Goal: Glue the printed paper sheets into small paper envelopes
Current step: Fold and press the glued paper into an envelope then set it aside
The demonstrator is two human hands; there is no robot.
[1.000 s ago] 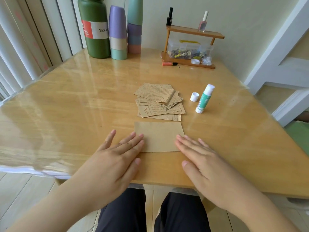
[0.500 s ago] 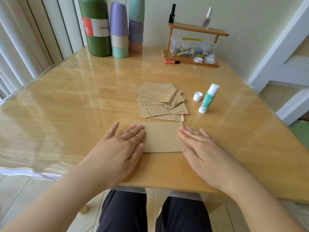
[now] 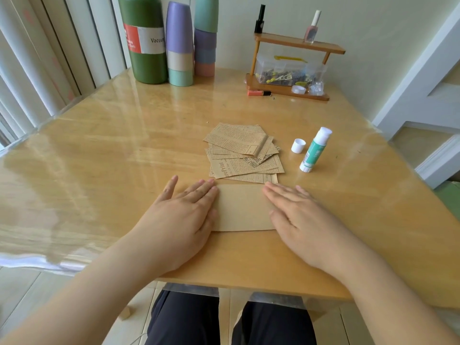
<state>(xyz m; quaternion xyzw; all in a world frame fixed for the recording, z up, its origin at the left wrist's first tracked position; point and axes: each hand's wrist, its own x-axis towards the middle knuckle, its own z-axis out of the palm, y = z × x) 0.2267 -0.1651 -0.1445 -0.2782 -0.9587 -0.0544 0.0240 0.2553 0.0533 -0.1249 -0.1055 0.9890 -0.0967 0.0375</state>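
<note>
A plain brown paper sheet (image 3: 242,207) lies flat near the table's front edge, blank side up. My left hand (image 3: 181,215) presses flat on its left edge, fingers straight. My right hand (image 3: 296,215) lies flat on its right edge, fingers straight too. Just behind the sheet sits a fanned pile of newspaper-printed paper pieces (image 3: 242,153). To the right of the pile lies an uncapped green and white glue stick (image 3: 315,149), with its white cap (image 3: 298,145) standing beside it.
On the wooden table (image 3: 99,150), at the back left, stand a green vacuum flask (image 3: 145,38) and stacked pastel cups (image 3: 179,43). A small wooden shelf (image 3: 296,68) with bottles and a clear box is at the back right. An orange marker (image 3: 258,93) lies before it.
Both hands have slid forward onto the sheet's side edges, and the view has shifted slightly. The sheet, the pile and the glue stick have stayed in place.
</note>
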